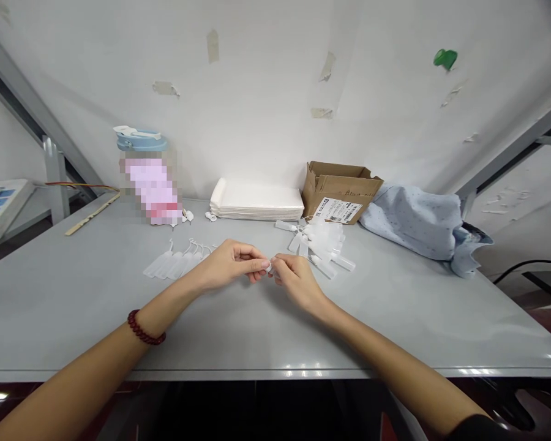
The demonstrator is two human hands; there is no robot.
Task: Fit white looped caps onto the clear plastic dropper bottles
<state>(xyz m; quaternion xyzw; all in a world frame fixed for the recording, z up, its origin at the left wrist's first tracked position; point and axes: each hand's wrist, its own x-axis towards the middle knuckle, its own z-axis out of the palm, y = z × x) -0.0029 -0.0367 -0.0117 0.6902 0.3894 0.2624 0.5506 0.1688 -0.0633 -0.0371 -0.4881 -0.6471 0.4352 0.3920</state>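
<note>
Both my hands meet above the middle of the grey table, fingertips almost touching. My left hand is closed in a pinch on a small white piece, mostly covered by fingers. The same piece is pinched from the other side by my right hand. Left of my hands, several translucent white plastic tags or sleeves with thin white loops lie in an overlapping row. A looser heap of similar pieces lies just beyond my right hand.
At the back stand a stack of white envelopes and an opened cardboard box. A light blue cloth lies at right. A blue-lidded container, partly blurred, stands back left, with small white bits beside it.
</note>
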